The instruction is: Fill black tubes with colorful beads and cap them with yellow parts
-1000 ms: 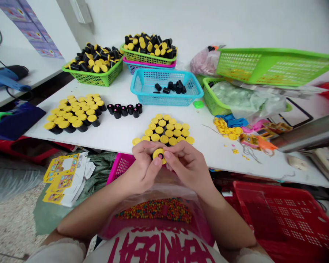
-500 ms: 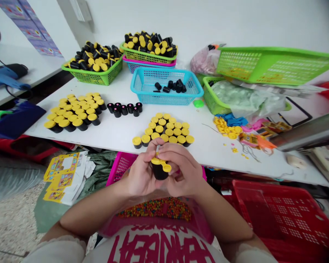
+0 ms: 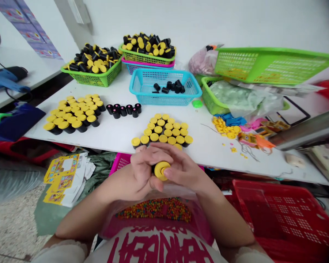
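Both hands are closed around one small black container with a yellow cap (image 3: 161, 171), its cap turned toward me. My left hand (image 3: 141, 171) grips its dark body from the left, mostly hiding it. The fingers of my right hand (image 3: 182, 170) curl over the far side, and the thumb presses on the cap's face. Just beyond, a group of yellow-capped containers (image 3: 168, 132) stands upright on the white table (image 3: 115, 133). Below my wrists, many small coloured balls (image 3: 156, 210) lie in a clear bag inside a pink basket (image 3: 120, 161).
Upright capped containers (image 3: 72, 111) and several uncapped black ones (image 3: 123, 110) stand on the left. Behind are heaped green baskets (image 3: 98, 78) and a blue basket (image 3: 164, 99) with black pieces. Yellow parts (image 3: 227, 128) lie right. A red crate (image 3: 293, 212) is low right.
The container has tilted so its cap faces me. The small yellow lid that stuck out sideways now lies over the cap, under my right thumb.
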`<state>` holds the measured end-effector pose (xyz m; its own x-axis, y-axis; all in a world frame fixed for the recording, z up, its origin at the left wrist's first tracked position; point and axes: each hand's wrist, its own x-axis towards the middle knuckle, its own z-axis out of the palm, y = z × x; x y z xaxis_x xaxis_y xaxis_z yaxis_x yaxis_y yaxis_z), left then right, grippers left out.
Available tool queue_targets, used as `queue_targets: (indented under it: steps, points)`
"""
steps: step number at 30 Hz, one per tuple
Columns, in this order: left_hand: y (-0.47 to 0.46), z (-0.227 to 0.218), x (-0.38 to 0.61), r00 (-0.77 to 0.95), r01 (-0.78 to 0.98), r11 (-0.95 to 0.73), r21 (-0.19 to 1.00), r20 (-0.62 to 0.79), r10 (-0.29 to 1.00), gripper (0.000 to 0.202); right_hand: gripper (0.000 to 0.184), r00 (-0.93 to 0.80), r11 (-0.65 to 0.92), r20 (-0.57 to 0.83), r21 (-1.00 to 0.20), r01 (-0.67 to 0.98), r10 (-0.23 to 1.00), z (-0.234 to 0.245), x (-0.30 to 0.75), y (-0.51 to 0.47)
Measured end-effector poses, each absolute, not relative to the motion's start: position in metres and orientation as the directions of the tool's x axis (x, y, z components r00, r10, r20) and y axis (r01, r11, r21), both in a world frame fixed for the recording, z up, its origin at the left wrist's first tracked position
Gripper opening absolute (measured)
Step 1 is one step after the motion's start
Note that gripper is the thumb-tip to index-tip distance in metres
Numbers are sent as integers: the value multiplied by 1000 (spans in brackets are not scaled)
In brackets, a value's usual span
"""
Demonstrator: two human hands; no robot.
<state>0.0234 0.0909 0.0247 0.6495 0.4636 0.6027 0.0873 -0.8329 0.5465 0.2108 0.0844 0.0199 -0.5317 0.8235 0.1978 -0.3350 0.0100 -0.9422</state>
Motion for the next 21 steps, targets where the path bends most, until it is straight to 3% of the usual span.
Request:
queue_targets:
  steps: [4, 8, 10, 13, 16, 18, 21]
  points:
    - [85, 43, 18, 711, 246, -866, 436, 526, 467, 45, 53, -632, -112, 158, -924, -365, 759, 23, 208, 81]
    - [88, 42, 12, 636, 401, -823, 402, 525, 566, 40, 65, -570, 0, 118, -979, -203, 813, 26, 223, 90]
    - [95, 29, 12, 530, 475, -777, 413, 570, 627, 41, 66, -395, 165, 174, -985, -56, 902, 28, 247, 99]
    - [109, 3, 19, 348, 577, -619, 533, 524, 777, 52, 47, 66, 281, 315, -909, 307, 947, 27, 301, 110]
    - [118, -14, 30, 286, 712, -437, 549, 342, 895, 55, 39, 467, -14, 429, -724, 690, 773, 19, 361, 115]
    - [119, -17, 37, 304, 789, -410, 458, 290, 908, 50, 37, 539, -206, 477, -587, 783, 694, 11, 394, 117]
    - [118, -13, 44, 338, 848, -423, 319, 291, 895, 48, 38, 513, -296, 465, -464, 835, 722, -4, 423, 127]
